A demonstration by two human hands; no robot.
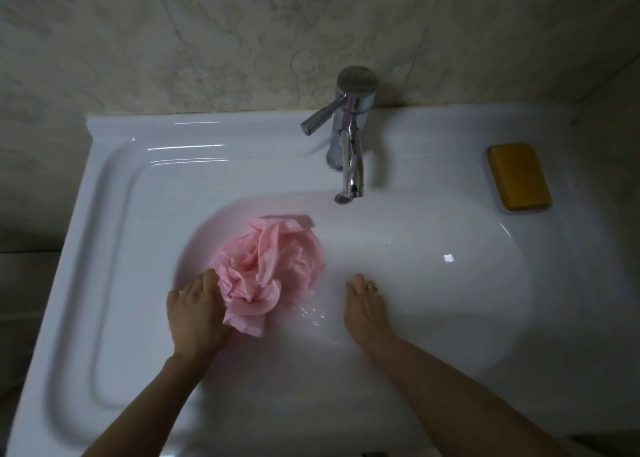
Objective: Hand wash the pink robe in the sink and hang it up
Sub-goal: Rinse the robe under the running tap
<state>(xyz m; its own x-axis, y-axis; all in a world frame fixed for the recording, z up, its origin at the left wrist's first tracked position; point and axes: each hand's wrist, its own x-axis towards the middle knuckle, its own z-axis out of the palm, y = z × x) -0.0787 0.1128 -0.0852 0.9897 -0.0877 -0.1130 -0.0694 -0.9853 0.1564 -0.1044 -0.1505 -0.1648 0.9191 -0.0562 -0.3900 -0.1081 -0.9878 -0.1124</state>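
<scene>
You are in the washing stage, by my reading: the robe [273, 266] is in the sink [138, 186], and hanging it up has not begun. It looks wet, and a few bright drops lie on the basin just beside it. I see no stream from the tap [349, 138], no suds and no standing water that I can be sure of, so I cannot tell whether soap has gone on yet. The yellow bar [518, 177] sits on the right ledge, well apart from both hands. Left to do, as I judge it: scrub, rinse, wring, hang

The robe is a pale pink, thin cloth, crumpled into 1 loose bundle of many folds in the left part of the basin, with a flat corner trailing toward you

Your left hand [195, 309] grips the bundle's near-left edge, fingers curled into the folds; cloth hides the thumb. Your right hand [365, 304] is empty, fingers straight, on the basin's near wall, apart from the robe
</scene>
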